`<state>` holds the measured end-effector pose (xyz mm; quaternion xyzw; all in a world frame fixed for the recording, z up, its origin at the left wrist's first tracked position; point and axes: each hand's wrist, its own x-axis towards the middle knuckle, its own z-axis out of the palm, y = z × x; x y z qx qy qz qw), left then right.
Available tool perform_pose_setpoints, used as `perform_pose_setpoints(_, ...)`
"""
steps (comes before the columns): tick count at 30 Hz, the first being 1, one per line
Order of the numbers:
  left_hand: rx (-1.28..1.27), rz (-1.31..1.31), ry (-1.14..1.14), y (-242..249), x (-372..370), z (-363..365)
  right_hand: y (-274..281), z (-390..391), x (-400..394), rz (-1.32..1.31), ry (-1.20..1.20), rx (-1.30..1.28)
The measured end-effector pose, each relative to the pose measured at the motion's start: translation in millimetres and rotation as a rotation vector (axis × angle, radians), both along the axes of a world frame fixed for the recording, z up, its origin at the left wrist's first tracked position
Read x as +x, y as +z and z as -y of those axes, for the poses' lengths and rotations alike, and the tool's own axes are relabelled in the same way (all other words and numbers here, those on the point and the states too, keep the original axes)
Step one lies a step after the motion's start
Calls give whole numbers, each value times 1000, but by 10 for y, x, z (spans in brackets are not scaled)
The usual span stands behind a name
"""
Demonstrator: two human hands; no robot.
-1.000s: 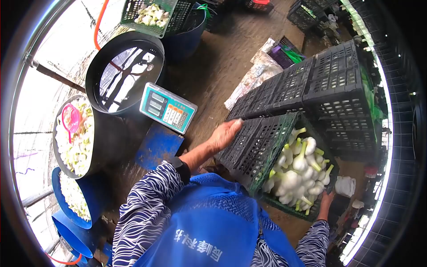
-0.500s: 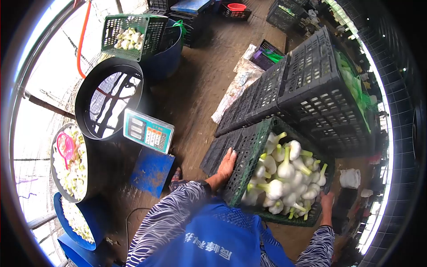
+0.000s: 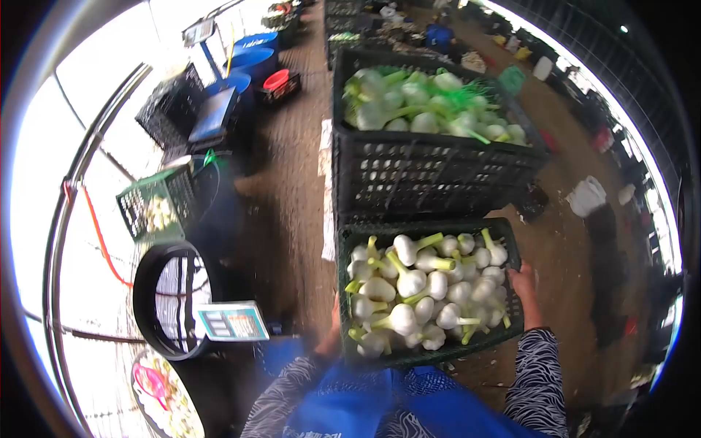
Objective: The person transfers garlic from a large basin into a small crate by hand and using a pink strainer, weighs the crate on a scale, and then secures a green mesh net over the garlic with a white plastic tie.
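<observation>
- Right hand point(image 3: 523, 286) was closed on the right end of the crate point(image 3: 438, 355), at the rim; some fingers hidden.
- Left hand point(image 3: 332, 334) was at the crate's left end, blurred and part hidden; couldn't tell how its fingers closed.
- Crate sat in front of the wearer's apron point(image 3: 350, 401), roughly upright, with garlic point(image 3: 427, 288) inside, stems on.
- Step, judged: handling the loaded crate from both ends, squaring it up at the stack point(image 3: 431, 171). Any further shift called for even hold both sides, kept level so no bulbs rolled out.
- Stack was just beyond the crate; its top held more garlic under green netting point(image 3: 456, 95).
- Scale point(image 3: 232, 321) was left of the crate, black tub point(image 3: 142, 299) past it.
- Pink scoop point(image 3: 151, 383) lay farther left of the crate, nearer the wearer.
- White bag point(image 3: 586, 196) was right of the crate, farther off.
</observation>
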<state>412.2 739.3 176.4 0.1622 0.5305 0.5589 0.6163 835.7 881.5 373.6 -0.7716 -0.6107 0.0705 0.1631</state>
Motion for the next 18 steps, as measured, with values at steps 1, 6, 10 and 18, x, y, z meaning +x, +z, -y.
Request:
perform_pose_setpoints(1, -1, 0, -19, 12, -16, -1, 112, 24, -104, -16, -24, 23)
perform_pose_setpoints(6, 8, -39, -104, 72, -95, -55, 86, 6, -89, -77, -81, -79)
perform_pose_setpoints(10, 25, -65, -155, 105, -225, -164, 81, 66, 100, -409, -31, -71)
perform_pose_setpoints(18, -35, 7, -236, 1049, -454, 219, -919, 1442, 576, -1327, -428, 164)
